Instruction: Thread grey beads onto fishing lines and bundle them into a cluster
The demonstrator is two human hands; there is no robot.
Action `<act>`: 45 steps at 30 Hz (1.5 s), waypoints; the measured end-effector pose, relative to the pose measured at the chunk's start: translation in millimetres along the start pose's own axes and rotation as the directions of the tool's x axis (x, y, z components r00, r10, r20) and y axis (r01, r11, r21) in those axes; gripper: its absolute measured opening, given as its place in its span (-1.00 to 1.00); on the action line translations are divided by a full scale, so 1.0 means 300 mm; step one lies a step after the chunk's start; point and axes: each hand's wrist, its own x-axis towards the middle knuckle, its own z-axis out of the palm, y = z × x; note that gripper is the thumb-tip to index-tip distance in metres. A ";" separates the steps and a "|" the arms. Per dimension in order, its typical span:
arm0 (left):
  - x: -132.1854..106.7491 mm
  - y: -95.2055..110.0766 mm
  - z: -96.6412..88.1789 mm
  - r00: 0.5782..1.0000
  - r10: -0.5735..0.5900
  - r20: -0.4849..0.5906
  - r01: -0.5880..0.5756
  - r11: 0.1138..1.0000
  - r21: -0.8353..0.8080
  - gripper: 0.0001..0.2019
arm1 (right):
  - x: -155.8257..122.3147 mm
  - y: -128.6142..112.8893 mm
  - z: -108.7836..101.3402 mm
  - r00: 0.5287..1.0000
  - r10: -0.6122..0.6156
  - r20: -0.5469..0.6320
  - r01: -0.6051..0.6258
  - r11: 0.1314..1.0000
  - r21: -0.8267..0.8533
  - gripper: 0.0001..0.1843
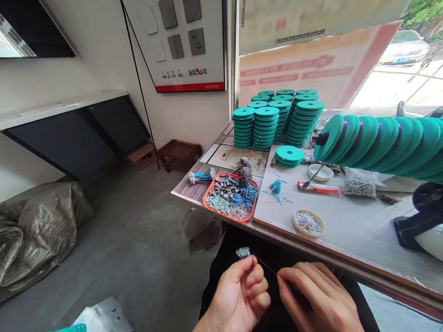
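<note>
My left hand (240,293) is closed in a pinch above the lap. Between its thumb and forefinger stands a bundle of small thin pieces (243,252), with silvery tips and some pale blue. A thin dark line (266,266) runs from there to my right hand (314,295), whose thumb and forefinger pinch its other end. Just beyond the hands, at the table edge, sits an orange tray (212,213) of grey cylinders, blue ribbed pieces, pale green sticks and silvery bits. A round dish (321,230) of small pale beads lies to its right.
Teal foam spools (266,129) stand in stacks at the back. A long row of them (384,143) sits on a rod at right. A red-and-white cutter (320,188), a second dish (320,172) and a bead bag (360,184) lie on the white board (277,210).
</note>
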 end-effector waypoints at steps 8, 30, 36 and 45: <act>0.001 -0.002 -0.007 0.999 0.038 0.026 -0.039 0.998 0.050 -0.80 | -0.004 -0.008 -0.001 1.000 0.017 0.002 -0.017 1.000 0.018 -0.80; -0.025 -0.028 0.021 0.957 0.287 -0.043 -0.239 0.865 0.442 -0.63 | -0.012 -0.016 0.024 0.999 0.038 -0.022 -0.036 0.996 0.079 -0.86; -0.020 -0.030 0.027 0.943 0.329 -0.044 -0.269 0.835 0.480 -0.62 | -0.008 -0.020 0.016 0.999 0.029 -0.023 -0.028 0.997 0.065 -0.87; -0.021 -0.029 0.026 0.935 0.350 -0.066 -0.281 0.840 0.464 -0.62 | -0.008 -0.019 0.017 0.999 0.024 -0.041 -0.021 0.998 0.063 -0.86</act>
